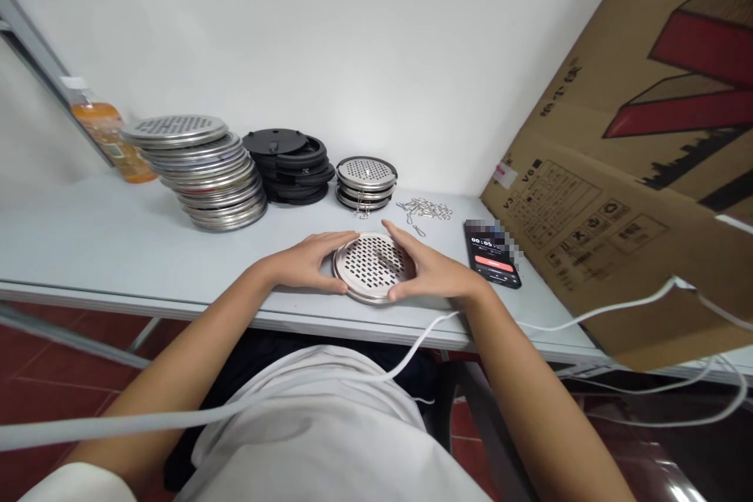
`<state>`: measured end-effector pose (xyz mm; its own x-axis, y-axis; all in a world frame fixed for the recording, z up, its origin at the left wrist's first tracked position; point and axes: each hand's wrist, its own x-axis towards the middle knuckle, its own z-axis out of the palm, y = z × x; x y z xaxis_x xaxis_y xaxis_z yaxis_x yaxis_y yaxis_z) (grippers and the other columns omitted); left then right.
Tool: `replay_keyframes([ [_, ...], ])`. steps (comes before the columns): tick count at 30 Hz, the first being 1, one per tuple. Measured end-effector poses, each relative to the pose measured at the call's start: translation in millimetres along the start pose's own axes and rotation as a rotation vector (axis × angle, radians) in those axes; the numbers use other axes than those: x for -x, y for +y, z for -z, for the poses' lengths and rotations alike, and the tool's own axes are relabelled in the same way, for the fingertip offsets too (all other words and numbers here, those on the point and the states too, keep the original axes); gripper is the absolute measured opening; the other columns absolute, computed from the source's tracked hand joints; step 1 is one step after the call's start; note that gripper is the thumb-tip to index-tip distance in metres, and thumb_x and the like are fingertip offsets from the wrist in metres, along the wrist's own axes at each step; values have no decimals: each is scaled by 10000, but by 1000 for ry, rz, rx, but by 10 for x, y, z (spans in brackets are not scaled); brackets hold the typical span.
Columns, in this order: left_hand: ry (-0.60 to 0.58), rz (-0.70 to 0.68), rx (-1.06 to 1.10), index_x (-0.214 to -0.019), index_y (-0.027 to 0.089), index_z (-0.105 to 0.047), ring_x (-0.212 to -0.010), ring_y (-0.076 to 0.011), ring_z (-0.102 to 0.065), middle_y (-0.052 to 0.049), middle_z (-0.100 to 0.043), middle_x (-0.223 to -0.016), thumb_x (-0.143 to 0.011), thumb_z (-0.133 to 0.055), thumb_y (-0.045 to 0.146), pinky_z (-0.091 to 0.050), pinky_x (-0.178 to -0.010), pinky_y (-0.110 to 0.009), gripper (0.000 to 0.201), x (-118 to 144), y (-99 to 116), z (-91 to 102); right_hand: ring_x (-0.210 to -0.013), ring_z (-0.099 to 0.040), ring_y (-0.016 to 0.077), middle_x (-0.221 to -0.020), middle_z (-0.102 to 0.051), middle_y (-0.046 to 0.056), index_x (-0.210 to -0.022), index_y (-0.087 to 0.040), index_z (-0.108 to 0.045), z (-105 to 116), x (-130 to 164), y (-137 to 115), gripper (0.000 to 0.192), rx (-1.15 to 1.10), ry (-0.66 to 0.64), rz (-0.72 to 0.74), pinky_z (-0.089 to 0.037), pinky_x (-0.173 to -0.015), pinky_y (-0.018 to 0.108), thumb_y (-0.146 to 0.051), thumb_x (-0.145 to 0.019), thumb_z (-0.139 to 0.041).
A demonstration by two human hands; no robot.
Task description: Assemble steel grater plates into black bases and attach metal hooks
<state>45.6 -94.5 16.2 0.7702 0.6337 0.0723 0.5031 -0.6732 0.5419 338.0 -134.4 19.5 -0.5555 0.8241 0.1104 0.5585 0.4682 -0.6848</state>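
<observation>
A round perforated steel disc (372,265) lies flat on the white table (118,251), near its front edge. My left hand (309,260) cups the disc's left rim, thumb and fingers curled around it. My right hand (432,271) grips the right rim the same way. Both hands rest on the tabletop. Behind the disc lies a small heap of metal clips (424,210).
At the back stand a leaning stack of large steel rings and perforated discs (200,169), a pile of black plastic rings (291,165), and a short stack of small perforated discs (365,182). An orange drink bottle (109,133) stands far left. A phone (492,255) lies right, beside a cardboard box (635,172). A white cable (264,400) crosses my lap.
</observation>
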Motion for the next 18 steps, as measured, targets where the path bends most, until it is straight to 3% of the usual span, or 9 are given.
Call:
replay_keyframes([
  [3, -13, 7, -16, -1587, 251, -250, -1515, -343, -210, -105, -220, -1651, -791, -687, 627, -186, -1233, -476, 983, 9, -37, -1, -1456, -361, 351, -1616, -301, 162, -1602, -242, -185, 17, 2, 25, 960, -80, 180, -109, -329, -1173, 555, -581, -844, -667],
  [7, 3, 17, 42, -1591, 300, -223, -1531, -317, -168, -80, -133, -1674, -872, -628, 512, -199, -1231, -462, 852, 25, -6, 8, -1155, -637, 300, -1397, -577, 177, -1525, -203, -392, 5, -25, 75, 700, -22, 311, -171, -522, -987, 492, -424, -901, -618],
  [10, 52, 12, 104, -1489, 311, -466, -1509, -308, -240, -39, -211, -1658, -894, -588, 416, -326, -1186, -424, 617, 17, 61, 10, -991, -685, 261, -1220, -681, 141, -1321, -192, -612, 6, -48, 73, 460, 87, 341, -129, -565, -873, 420, -355, -891, -616],
  [13, 152, 10, 113, -1167, 282, -746, -1394, -276, -435, -24, -426, -1531, -893, -523, 297, -422, -1123, -377, 354, -14, 98, -3, -846, -687, 234, -1041, -725, 119, -1099, -172, -706, 26, -55, 39, 286, 188, 385, -154, -558, -817, 389, -326, -872, -624],
  [18, 405, 103, -82, -913, 266, -799, -1275, -279, -523, -26, -558, -1381, -860, -520, 272, -390, -1142, -443, 284, -53, 40, -40, -709, -645, 190, -814, -728, 59, -1064, -161, -703, 37, -34, -32, 297, 53, 325, -129, -528, -745, 347, -386, -889, -619],
])
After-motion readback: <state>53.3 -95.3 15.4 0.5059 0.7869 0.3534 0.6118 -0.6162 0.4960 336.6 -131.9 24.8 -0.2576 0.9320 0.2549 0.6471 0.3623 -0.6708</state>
